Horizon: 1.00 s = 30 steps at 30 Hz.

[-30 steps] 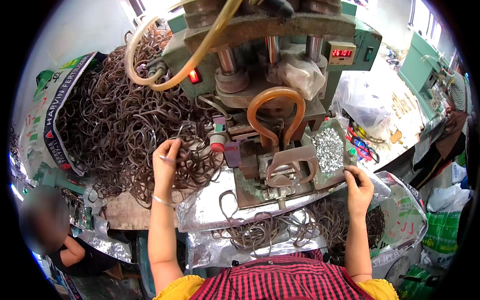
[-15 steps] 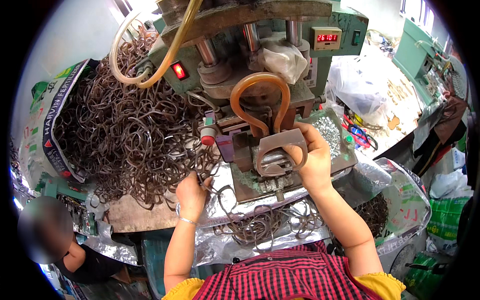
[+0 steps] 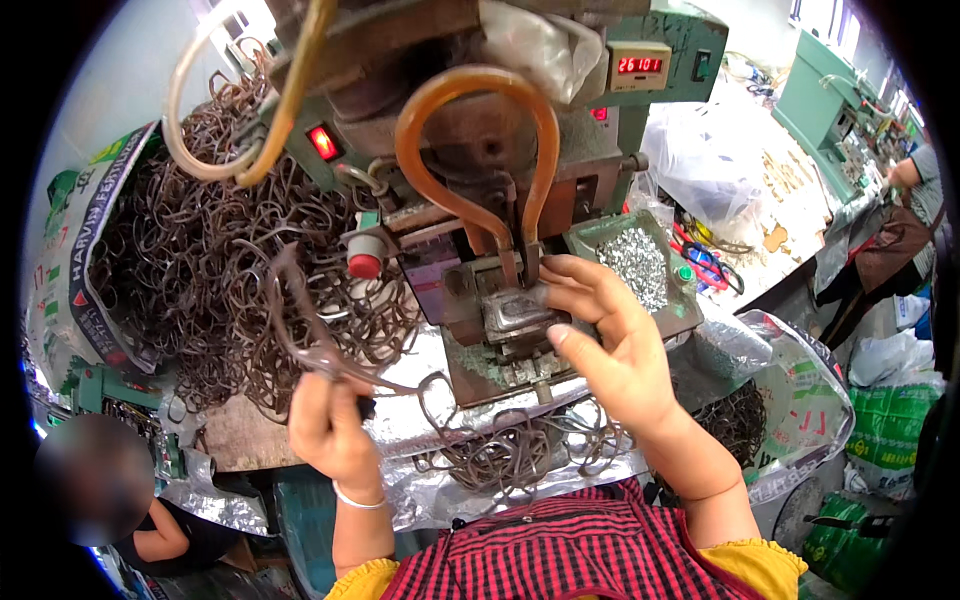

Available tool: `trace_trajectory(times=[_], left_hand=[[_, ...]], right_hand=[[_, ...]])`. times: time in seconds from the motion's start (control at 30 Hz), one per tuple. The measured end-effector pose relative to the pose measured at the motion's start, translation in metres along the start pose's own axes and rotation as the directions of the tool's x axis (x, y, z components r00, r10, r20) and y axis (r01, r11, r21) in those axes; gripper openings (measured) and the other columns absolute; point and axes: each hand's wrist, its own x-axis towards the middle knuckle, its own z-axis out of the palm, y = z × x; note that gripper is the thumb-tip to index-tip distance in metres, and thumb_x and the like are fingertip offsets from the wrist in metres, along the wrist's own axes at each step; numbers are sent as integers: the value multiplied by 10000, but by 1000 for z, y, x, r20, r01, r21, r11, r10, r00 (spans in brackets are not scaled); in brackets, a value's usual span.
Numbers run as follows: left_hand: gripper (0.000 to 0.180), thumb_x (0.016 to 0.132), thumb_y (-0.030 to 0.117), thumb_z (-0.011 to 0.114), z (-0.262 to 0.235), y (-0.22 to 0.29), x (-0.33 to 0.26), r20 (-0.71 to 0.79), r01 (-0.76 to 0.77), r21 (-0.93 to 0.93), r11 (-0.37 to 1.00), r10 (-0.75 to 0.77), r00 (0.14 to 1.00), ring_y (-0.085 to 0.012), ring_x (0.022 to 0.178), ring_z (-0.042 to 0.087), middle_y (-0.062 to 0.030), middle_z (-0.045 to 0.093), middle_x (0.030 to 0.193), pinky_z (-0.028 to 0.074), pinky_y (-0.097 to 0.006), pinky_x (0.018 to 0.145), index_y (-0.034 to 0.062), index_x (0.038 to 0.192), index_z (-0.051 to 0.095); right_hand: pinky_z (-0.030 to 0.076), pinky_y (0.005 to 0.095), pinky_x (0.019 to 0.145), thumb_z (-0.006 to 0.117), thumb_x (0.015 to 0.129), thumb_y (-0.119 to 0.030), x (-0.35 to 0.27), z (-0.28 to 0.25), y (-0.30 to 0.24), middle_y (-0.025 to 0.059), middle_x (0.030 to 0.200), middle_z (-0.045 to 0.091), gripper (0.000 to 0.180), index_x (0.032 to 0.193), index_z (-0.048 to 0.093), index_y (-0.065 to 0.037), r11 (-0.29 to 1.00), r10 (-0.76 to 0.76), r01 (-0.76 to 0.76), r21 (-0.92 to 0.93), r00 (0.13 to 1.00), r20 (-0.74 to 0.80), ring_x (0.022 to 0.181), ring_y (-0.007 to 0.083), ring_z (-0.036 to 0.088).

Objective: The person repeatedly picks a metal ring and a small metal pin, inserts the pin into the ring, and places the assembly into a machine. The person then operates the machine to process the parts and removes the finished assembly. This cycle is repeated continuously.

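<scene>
Left grip (image 3: 335, 430): closed, thumb pinched against fingers on the lower end of a brown loop (image 3: 322, 355). Loop is raised in front of the heap of similar loops (image 3: 200, 230); motion blur, so cannot tell if one piece or several. Right grip (image 3: 625, 365): open, fingers spread, thumb apart, nothing seen in it. Fingertips just beside the metal die (image 3: 515, 312) at the base of the press (image 3: 680, 75); contact cannot be told. Amber tube (image 3: 408, 140) arches above the die, both ends down close behind it. Red button (image 3: 364, 265) left of die; tray (image 3: 583, 240) with small silver pieces (image 3: 632, 268) on its right. Heap sits on left part of worktop (image 3: 245, 437), bare wood at front. Brown strips (image 3: 510, 450) lie on silver sheeting (image 3: 400, 420) before the press
</scene>
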Motion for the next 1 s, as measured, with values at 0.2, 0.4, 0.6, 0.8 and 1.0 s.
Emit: trace_trajectory(times=[0.2, 0.4, 0.6, 0.8, 1.0], left_hand=[[341, 708, -122, 680, 59, 29, 17, 160, -535, -101, 839, 544, 824, -256, 722, 638, -108, 674, 878, 523, -322, 631, 41, 1007, 710], [372, 679, -91, 667, 86, 26, 23, 238, -679, -124, 724, 686, 688, -229, 631, 606, -110, 678, 887, 482, -305, 531, 60, 1017, 698], [258, 721, -66, 672, 86, 18, 21, 255, -700, -163, 696, 715, 651, -206, 635, 602, -99, 696, 911, 478, -298, 525, 67, 942, 670], [361, 677, -36, 672, 90, 12, 21, 220, -687, -196, 700, 714, 665, -195, 647, 585, -45, 663, 888, 497, -314, 539, 72, 1018, 714], [304, 672, -14, 701, 86, 15, 21, 218, -691, -189, 697, 716, 663, -204, 635, 608, -55, 668, 936, 481, -318, 524, 52, 968, 714]], right_hand=[[400, 495, 1029, 743, 762, -170, 16, -91, 67, 205, 1287, 546, 315, 1059, 679, -87, 229, -288, -90, -969, 945, -155, 1348, 379, 390], [494, 481, 890, 752, 706, -127, 26, -109, 92, 168, 1190, 620, 161, 854, 705, -84, 172, -417, 12, -985, 907, -62, 1264, 360, 493], [463, 475, 870, 751, 736, -189, 30, -112, 89, 122, 1192, 627, 165, 877, 713, -111, 297, -377, -27, -955, 915, -143, 1260, 306, 501], [468, 505, 844, 783, 728, -284, 29, -108, 93, 110, 1249, 611, 195, 903, 751, -203, 213, -352, -56, -975, 927, -130, 1267, 317, 484], [479, 462, 836, 761, 734, -157, 33, -105, 93, 106, 1178, 638, 125, 847, 732, -112, 211, -425, 6, -977, 901, -86, 1208, 305, 534]])
